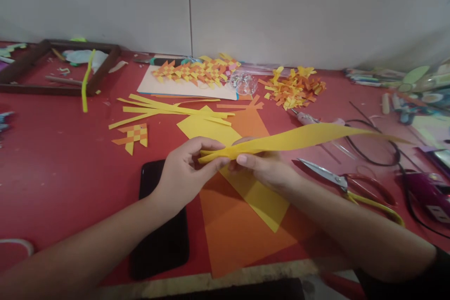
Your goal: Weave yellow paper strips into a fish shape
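Observation:
Both hands meet over the red table (52,159), pinching one end of a long yellow paper strip (302,137) that reaches out to the right. My left hand (183,173) is closed on the strip's left end. My right hand (267,168) grips it just to the right, thumb on top. Under the hands lie a yellow paper sheet (260,201) and an orange paper sheet (239,234). A black phone (158,239) lies beneath my left wrist.
Loose yellow strips (165,110) and a small woven orange-yellow piece (133,136) lie to the left. Woven pieces (193,72) rest on white card; a scrap pile (295,86) sits behind. Scissors (351,185), a cable (372,150), a glue gun (425,192), and a wooden frame (21,68) surround them.

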